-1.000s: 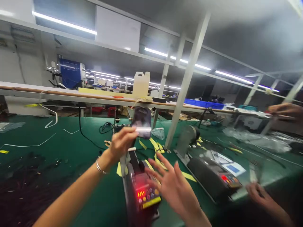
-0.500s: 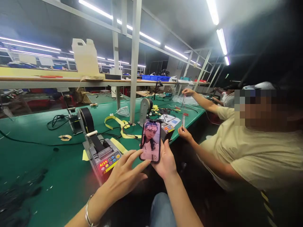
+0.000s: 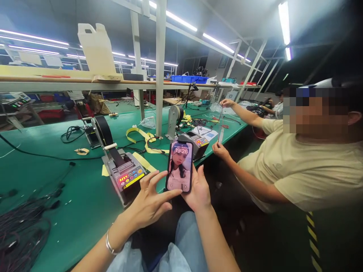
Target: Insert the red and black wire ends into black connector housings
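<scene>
A dark-cased smartphone (image 3: 179,166) with a lit lock screen reading 19:26 rests in my right hand (image 3: 198,189), held upright above my lap with the thumb along its right side. My left hand (image 3: 153,196), a silver bangle at its wrist, has its fingers apart and holds nothing. Its index finger reaches across the bottom of the screen; whether it touches the glass I cannot tell. Just left of the phone stands a tape dispenser (image 3: 119,166) with a black roll and a red display.
A second tape dispenser (image 3: 195,143) is behind the phone on the green bench (image 3: 79,181). Black cables (image 3: 25,223) lie at lower left, yellow strips (image 3: 147,143) in the middle. A metal post (image 3: 160,75) rises there. To the right, a co-worker (image 3: 317,162) holds a thin strand.
The view has shifted, so the bench sits higher and more of my lap shows. My left index finger has moved slightly right across the screen's bottom. The right hand still holds the phone.
</scene>
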Tool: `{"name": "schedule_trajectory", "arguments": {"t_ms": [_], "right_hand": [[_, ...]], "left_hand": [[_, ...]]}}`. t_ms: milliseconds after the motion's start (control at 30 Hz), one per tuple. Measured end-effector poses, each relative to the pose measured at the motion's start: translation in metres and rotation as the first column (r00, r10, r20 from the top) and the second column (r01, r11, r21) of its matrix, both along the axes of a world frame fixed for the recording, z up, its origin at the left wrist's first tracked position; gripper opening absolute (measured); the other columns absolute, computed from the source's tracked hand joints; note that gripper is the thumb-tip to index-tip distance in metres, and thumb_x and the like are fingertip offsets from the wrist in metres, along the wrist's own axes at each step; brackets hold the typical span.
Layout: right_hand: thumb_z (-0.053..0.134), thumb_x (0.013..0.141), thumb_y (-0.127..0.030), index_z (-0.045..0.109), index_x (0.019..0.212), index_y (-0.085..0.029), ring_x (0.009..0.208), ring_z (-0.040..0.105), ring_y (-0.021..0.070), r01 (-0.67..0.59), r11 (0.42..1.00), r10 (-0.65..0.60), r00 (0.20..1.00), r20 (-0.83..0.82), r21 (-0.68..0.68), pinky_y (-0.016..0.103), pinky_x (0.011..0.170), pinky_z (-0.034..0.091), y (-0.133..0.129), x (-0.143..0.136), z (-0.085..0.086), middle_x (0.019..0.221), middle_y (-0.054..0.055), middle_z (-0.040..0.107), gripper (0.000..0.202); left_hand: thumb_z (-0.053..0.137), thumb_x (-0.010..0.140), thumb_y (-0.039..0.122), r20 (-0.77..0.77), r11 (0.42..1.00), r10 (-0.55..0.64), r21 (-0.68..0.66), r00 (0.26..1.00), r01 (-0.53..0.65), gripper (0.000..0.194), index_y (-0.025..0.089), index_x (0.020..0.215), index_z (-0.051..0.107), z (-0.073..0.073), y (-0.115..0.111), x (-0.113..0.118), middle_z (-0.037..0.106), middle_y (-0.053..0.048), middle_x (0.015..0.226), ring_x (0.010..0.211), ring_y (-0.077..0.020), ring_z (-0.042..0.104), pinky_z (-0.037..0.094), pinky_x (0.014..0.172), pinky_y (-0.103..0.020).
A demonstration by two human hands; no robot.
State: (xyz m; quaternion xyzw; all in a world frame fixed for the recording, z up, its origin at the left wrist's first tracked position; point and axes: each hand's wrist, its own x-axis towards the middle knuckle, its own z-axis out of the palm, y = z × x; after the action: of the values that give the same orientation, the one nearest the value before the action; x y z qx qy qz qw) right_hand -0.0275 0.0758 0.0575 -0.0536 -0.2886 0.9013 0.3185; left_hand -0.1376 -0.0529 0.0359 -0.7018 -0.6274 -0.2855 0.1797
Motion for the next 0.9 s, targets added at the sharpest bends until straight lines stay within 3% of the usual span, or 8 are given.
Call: {"name": "schedule_trajectory", "arguments": {"t_ms": [300,400,600,900], "right_hand": [[0.049,0.081,-0.058,0.057,0.111,-0.027,0.103,0.058,0.0225,0.009,1.000,-0.009,1.000,0.003,-0.014,0.045,0.092,0.043,0.000,0.008,-0.004,0.111,0.004,0.063,0.044],[0.049,0.081,-0.058,0.055,0.114,-0.028,0.106,0.057,0.0229,-0.009,1.000,0.009,1.000,-0.011,-0.015,0.046,0.092,0.042,0.000,0.009,-0.005,0.113,0.004,0.062,0.045],[0.047,0.081,-0.059,0.052,0.118,-0.029,0.112,0.053,0.0235,-0.006,0.999,0.006,1.000,0.005,-0.037,0.046,0.094,0.041,0.000,0.011,-0.009,0.117,0.004,0.061,0.048],[0.048,0.080,-0.059,0.054,0.118,-0.029,0.116,0.050,0.0231,-0.009,1.000,0.010,1.000,0.028,-0.020,0.043,0.096,0.039,-0.001,0.014,-0.013,0.119,0.004,0.060,0.048]], "left_hand": [[0.033,0.089,0.046,-0.012,1.000,-0.007,-0.018,1.000,0.007,0.038,0.041,0.121,0.054,-0.003,0.008,0.004,0.025,-0.006,0.136,0.122,-0.0303,0.025,0.025,0.099,-0.047],[0.032,0.090,0.045,-0.011,0.998,0.066,0.003,0.998,-0.066,0.040,0.041,0.125,0.049,-0.003,0.014,0.003,0.026,-0.007,0.135,0.121,-0.0299,0.026,0.024,0.098,-0.048],[0.027,0.091,0.046,0.131,0.958,0.275,0.042,0.952,-0.282,0.054,0.032,0.142,0.019,0.002,0.020,0.000,0.024,-0.015,0.135,0.119,-0.0305,0.029,0.027,0.095,-0.050],[0.030,0.091,0.042,0.104,0.962,0.249,0.089,0.963,-0.258,0.040,0.036,0.126,0.050,0.012,0.026,0.000,0.025,-0.010,0.134,0.119,-0.0313,0.027,0.025,0.095,-0.052]]}}
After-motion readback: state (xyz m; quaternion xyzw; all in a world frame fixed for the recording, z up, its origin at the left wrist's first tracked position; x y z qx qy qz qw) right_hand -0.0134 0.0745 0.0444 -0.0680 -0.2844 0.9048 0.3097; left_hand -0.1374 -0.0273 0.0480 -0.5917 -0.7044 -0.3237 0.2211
